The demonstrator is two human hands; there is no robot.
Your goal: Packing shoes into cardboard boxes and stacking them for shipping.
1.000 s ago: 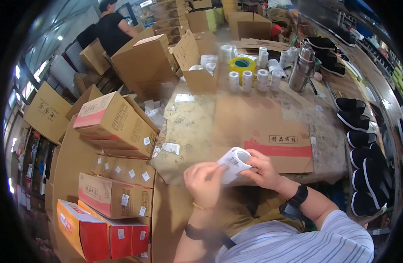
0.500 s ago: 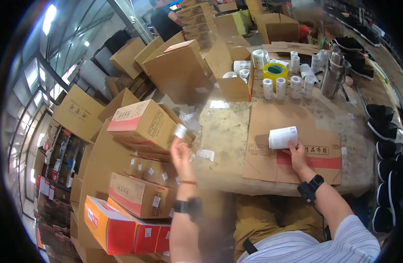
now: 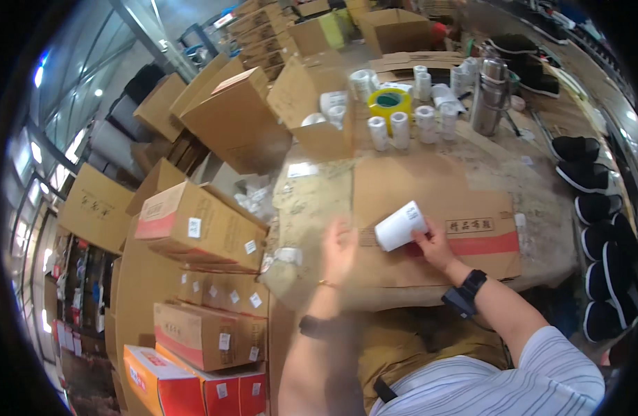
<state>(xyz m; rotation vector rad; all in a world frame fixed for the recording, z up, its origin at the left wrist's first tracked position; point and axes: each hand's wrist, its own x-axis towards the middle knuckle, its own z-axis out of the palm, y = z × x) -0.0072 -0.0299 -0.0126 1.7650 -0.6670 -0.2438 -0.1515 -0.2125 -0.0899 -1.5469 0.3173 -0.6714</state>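
My right hand [image 3: 435, 244] is closed around a roll of white labels [image 3: 400, 226], tilted above a flattened cardboard sheet [image 3: 478, 204] with a red stripe on the table. My left hand [image 3: 340, 249] is raised just left of the roll, smeared by motion, so its fingers and anything in them cannot be made out. At the left, a brown shoe box [image 3: 218, 215] with a pink end has small white labels on its sides. Below it, another brown box [image 3: 194, 336] and orange-red boxes [image 3: 163, 374] also bear labels, inside a large open carton [image 3: 139, 284].
Several standing label rolls [image 3: 400, 130], a yellow tape roll [image 3: 390, 104] and a steel flask [image 3: 488, 104] stand at the back of the table [image 3: 319, 197]. An open carton [image 3: 312, 142] holds more rolls. Black shoes [image 3: 607, 263] line the right side.
My left hand has moved right from the boxes toward the label roll. White labels now show on the upper brown box, where none showed before. The roll has tilted in my right hand.
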